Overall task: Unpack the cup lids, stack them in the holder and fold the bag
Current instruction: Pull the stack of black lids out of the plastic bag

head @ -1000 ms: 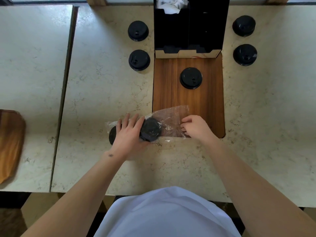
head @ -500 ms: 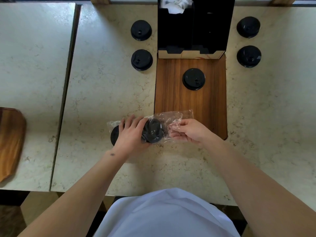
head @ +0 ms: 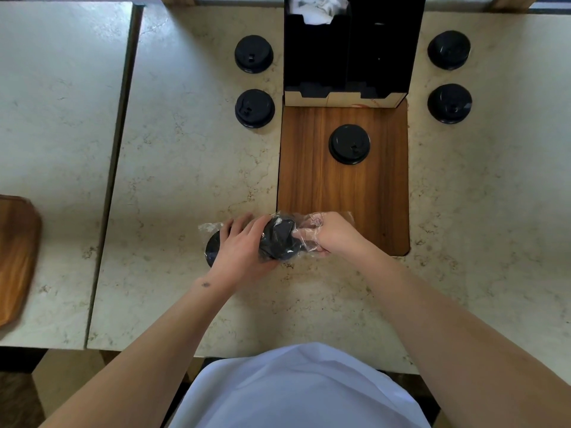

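Observation:
A clear plastic bag (head: pixel 207 227) lies on its side near the table's front edge, with a stack of black cup lids (head: pixel 279 240) inside. My left hand (head: pixel 242 247) wraps over the bagged stack from outside. My right hand (head: pixel 327 231) is pushed into the bag's open end, its fingers at the nearest lid under the film. A black lid holder (head: pixel 346 47) stands at the back on a wooden board (head: pixel 386 193). One loose black lid (head: pixel 349 144) rests on that board.
Two loose black lids (head: pixel 254 54) (head: pixel 254 108) lie left of the holder and two (head: pixel 449 50) (head: pixel 449 103) lie right of it. White paper (head: pixel 318 6) sticks out of the holder's left slot. Another wooden board (head: pixel 17 257) sits on the neighbouring table at left.
My right hand moved left from the bag's open edge and went into the bag, reaching the lids. The left hand stayed on the stack.

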`<move>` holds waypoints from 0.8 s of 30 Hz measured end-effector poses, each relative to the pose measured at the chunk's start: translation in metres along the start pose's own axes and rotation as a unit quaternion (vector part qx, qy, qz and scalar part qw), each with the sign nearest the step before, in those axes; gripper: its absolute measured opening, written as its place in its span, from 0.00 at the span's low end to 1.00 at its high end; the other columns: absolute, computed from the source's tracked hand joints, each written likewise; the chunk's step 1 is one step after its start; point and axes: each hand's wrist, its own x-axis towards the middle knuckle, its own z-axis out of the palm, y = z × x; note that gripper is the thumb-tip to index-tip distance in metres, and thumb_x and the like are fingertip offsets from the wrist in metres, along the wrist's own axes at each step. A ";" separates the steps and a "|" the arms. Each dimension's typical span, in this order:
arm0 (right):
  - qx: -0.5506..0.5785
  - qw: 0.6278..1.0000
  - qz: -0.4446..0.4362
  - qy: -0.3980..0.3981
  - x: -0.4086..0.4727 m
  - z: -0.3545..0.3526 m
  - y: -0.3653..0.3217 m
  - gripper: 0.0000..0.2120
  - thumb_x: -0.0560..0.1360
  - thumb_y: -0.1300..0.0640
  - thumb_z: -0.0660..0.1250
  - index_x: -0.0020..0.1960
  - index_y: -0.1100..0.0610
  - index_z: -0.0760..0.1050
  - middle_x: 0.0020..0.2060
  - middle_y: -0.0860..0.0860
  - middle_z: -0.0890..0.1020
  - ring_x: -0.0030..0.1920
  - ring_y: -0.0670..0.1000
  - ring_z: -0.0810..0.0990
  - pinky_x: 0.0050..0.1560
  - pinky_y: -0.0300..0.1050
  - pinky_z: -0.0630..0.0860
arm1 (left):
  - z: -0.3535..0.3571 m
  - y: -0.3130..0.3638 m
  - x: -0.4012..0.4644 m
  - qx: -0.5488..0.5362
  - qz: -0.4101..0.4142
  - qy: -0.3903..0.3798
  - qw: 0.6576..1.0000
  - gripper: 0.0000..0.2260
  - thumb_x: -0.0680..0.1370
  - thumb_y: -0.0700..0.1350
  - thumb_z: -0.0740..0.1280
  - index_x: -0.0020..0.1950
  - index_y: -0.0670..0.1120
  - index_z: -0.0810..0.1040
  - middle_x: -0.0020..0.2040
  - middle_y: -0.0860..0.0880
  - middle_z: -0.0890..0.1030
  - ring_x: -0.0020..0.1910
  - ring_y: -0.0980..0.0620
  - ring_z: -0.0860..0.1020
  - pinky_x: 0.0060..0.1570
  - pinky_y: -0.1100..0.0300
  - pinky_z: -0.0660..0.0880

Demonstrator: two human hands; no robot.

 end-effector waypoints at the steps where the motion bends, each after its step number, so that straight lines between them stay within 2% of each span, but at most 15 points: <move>1: 0.000 1.000 0.011 -0.014 -0.002 0.000 -0.005 0.19 0.80 0.50 0.71 0.63 0.64 0.81 0.47 0.61 0.85 0.39 0.53 0.78 0.40 0.46 0.74 | -0.001 0.000 0.000 -0.004 -0.001 0.005 1.000 0.40 0.69 0.67 0.71 0.76 0.51 0.65 0.72 0.48 0.76 0.76 0.42 0.64 0.76 0.37 0.54; 3: 0.022 0.998 0.042 -0.037 -0.005 0.001 -0.014 0.18 0.81 0.51 0.69 0.63 0.65 0.80 0.42 0.59 0.81 0.36 0.52 0.74 0.36 0.42 0.70 | -0.003 0.002 -0.002 -0.015 -0.004 0.016 1.000 0.40 0.68 0.68 0.70 0.75 0.51 0.67 0.71 0.49 0.77 0.74 0.44 0.66 0.74 0.38 0.56; 6: 0.105 0.991 0.071 -0.040 -0.006 -0.001 -0.022 0.13 0.81 0.54 0.70 0.60 0.61 0.77 0.36 0.56 0.77 0.30 0.49 0.71 0.28 0.36 0.67 | -0.005 0.005 -0.002 -0.059 -0.013 0.038 0.997 0.38 0.68 0.67 0.73 0.73 0.53 0.68 0.68 0.51 0.78 0.71 0.46 0.68 0.70 0.41 0.60; 9: 0.149 0.984 0.092 -0.036 -0.002 0.001 -0.024 0.17 0.79 0.53 0.72 0.61 0.64 0.76 0.39 0.58 0.77 0.30 0.48 0.71 0.26 0.36 0.68 | -0.007 0.007 -0.001 -0.096 -0.017 0.054 0.994 0.36 0.67 0.66 0.73 0.72 0.56 0.68 0.66 0.55 0.78 0.69 0.49 0.67 0.67 0.46 0.61; 11: 0.175 0.981 0.082 -0.029 0.000 0.003 -0.021 0.19 0.77 0.53 0.74 0.60 0.66 0.77 0.41 0.58 0.79 0.34 0.50 0.75 0.34 0.37 0.73 | -0.007 0.007 -0.001 -0.102 -0.015 0.055 0.993 0.36 0.68 0.65 0.73 0.73 0.56 0.68 0.67 0.55 0.78 0.70 0.50 0.67 0.67 0.48 0.59; 13: 0.190 0.980 0.043 -0.032 0.001 0.003 -0.015 0.19 0.76 0.52 0.75 0.59 0.65 0.79 0.41 0.57 0.80 0.39 0.54 0.77 0.43 0.43 0.75 | -0.008 0.006 -0.001 -0.105 -0.015 0.053 0.993 0.37 0.69 0.64 0.72 0.74 0.55 0.67 0.69 0.54 0.77 0.72 0.49 0.65 0.70 0.45 0.58; 16: 0.225 0.973 0.008 -0.054 0.002 0.002 -0.005 0.13 0.78 0.51 0.74 0.54 0.60 0.80 0.31 0.52 0.78 0.32 0.50 0.75 0.33 0.42 0.72 | -0.008 0.006 0.001 -0.105 -0.019 0.054 0.993 0.36 0.69 0.66 0.67 0.75 0.54 0.66 0.70 0.52 0.76 0.73 0.47 0.65 0.71 0.43 0.57; 18: 0.236 0.970 -0.001 -0.057 0.005 0.002 -0.002 0.10 0.79 0.52 0.73 0.54 0.58 0.79 0.28 0.50 0.76 0.27 0.47 0.74 0.28 0.39 0.70 | -0.006 0.006 0.004 -0.094 -0.018 0.053 0.994 0.36 0.69 0.67 0.65 0.74 0.54 0.65 0.71 0.52 0.76 0.73 0.47 0.66 0.71 0.43 0.57; 20: 0.216 0.976 0.005 -0.031 0.006 0.000 -0.002 0.11 0.78 0.52 0.73 0.56 0.57 0.79 0.33 0.51 0.80 0.28 0.46 0.78 0.26 0.37 0.72 | -0.002 0.004 0.006 -0.072 -0.019 0.053 0.996 0.35 0.71 0.68 0.65 0.74 0.54 0.65 0.70 0.51 0.76 0.72 0.47 0.67 0.71 0.43 0.58; 22: 0.182 0.983 0.026 0.018 0.006 -0.007 -0.002 0.13 0.76 0.52 0.75 0.57 0.54 0.76 0.43 0.51 0.83 0.37 0.48 0.84 0.28 0.36 0.77 | 0.005 0.000 0.006 -0.040 -0.027 0.066 0.997 0.34 0.73 0.66 0.68 0.74 0.52 0.66 0.70 0.49 0.76 0.73 0.46 0.68 0.72 0.41 0.59; 24: 0.145 0.986 0.013 0.074 0.003 -0.018 0.000 0.16 0.75 0.52 0.77 0.57 0.50 0.74 0.47 0.47 0.80 0.43 0.48 0.84 0.29 0.35 0.79 | 0.013 -0.002 0.007 -0.021 -0.053 0.089 0.994 0.33 0.75 0.62 0.70 0.74 0.50 0.66 0.71 0.47 0.76 0.74 0.44 0.67 0.73 0.41 0.59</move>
